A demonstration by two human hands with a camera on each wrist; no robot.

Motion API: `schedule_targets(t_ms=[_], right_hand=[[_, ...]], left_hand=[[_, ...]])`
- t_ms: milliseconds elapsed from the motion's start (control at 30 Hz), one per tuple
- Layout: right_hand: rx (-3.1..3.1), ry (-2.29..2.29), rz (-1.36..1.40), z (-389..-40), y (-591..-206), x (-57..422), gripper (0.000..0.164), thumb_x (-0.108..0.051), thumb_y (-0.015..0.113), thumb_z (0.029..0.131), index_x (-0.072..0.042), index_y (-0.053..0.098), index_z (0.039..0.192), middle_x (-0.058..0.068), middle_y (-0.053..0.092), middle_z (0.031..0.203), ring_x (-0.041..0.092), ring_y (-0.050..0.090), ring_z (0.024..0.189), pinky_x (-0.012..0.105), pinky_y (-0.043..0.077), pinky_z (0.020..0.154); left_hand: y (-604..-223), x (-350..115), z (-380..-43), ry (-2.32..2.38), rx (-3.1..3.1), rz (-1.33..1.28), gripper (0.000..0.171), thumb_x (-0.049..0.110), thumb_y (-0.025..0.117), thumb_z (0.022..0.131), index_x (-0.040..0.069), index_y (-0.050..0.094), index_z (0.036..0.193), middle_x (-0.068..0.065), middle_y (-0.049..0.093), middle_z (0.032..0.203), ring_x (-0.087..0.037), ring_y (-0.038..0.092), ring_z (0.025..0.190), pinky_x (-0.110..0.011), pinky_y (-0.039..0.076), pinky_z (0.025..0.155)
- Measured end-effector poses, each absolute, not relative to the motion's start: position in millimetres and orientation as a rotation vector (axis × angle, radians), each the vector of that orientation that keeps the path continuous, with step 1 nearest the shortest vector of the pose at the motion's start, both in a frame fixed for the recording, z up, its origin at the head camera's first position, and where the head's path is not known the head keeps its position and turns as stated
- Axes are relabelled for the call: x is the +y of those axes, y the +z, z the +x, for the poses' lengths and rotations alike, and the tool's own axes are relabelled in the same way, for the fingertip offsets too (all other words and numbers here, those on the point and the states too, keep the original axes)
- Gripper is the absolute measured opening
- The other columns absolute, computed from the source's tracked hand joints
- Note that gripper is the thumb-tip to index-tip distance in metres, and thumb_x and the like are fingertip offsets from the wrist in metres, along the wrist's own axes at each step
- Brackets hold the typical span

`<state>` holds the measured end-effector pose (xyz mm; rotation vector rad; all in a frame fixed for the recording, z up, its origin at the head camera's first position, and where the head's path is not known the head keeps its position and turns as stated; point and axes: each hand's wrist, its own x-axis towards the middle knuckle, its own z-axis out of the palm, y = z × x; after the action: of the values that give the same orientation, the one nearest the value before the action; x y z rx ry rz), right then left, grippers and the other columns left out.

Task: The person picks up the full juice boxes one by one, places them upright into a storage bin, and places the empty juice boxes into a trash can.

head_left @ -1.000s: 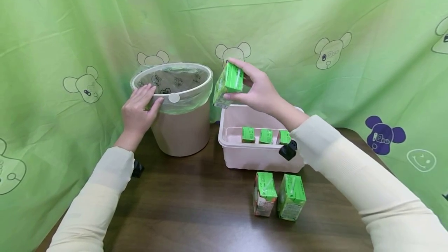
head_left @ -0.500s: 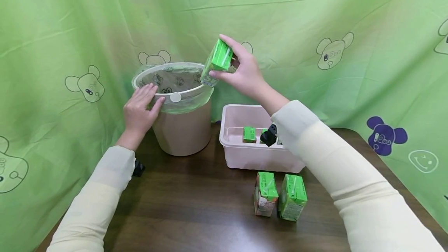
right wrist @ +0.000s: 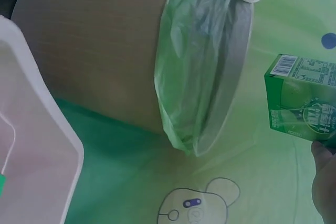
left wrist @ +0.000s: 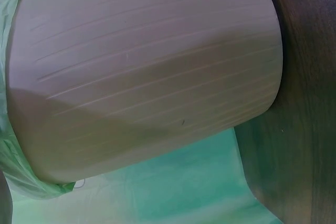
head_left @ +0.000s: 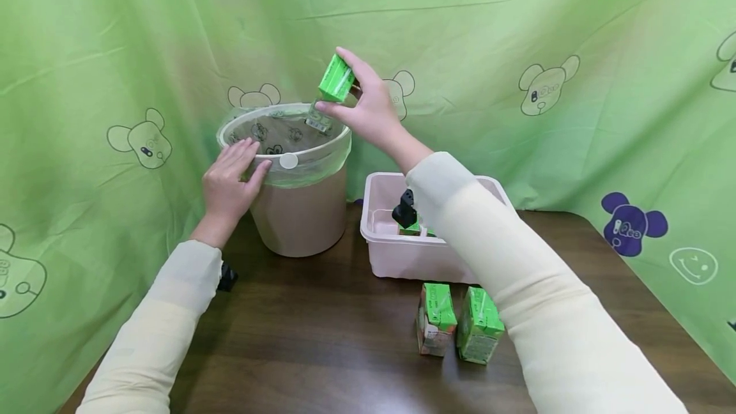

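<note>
In the head view my right hand [head_left: 368, 101] grips a green juice box [head_left: 336, 80], tilted, with its lower end over the opening of a pinkish trash bin [head_left: 301, 216]. The right wrist view shows the juice box [right wrist: 302, 95] with its barcode end towards the bin and a thumb along its side. My left hand [head_left: 227, 181] holds the bin's near-left rim, fingers over the rim and thumb on the outer side. A clear green bag [head_left: 299, 174] lines the bin and folds over its rim.
A pink basket [head_left: 391, 257] right of the bin contains green-topped juice boxes [head_left: 409, 230], partly hidden by my right sleeve. Two more juice boxes, one reddish [head_left: 437, 319] and one green [head_left: 480, 326], stand on the dark wooden table [head_left: 299, 337]. A green curtain [head_left: 460, 30] hangs behind.
My right hand has carried the juice box up and left, from above the basket to over the bin's opening. My left hand stays at the rim.
</note>
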<state>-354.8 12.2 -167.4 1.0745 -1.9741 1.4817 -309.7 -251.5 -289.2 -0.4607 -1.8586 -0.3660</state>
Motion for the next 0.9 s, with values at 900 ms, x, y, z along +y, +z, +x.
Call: schedule_targets(t_ms=[900], right_hand=[[-2.394, 1.187, 0.923, -372, -192, -46, 0.092, -0.036, 0.081, 0.079, -0.021, 0.029, 0.153, 0.009, 0.045, 0.133, 0.017, 0.05, 0.11, 0.024, 0.046, 0.092]], left_hand=[[-289, -256, -307, -0.341, -1.852, -0.463, 0.04, 0.029, 0.067, 0.09, 0.0, 0.068, 0.118, -0.019, 0.064, 0.119, -0.036, 0.062, 0.11, -0.046, 0.043, 0.104]])
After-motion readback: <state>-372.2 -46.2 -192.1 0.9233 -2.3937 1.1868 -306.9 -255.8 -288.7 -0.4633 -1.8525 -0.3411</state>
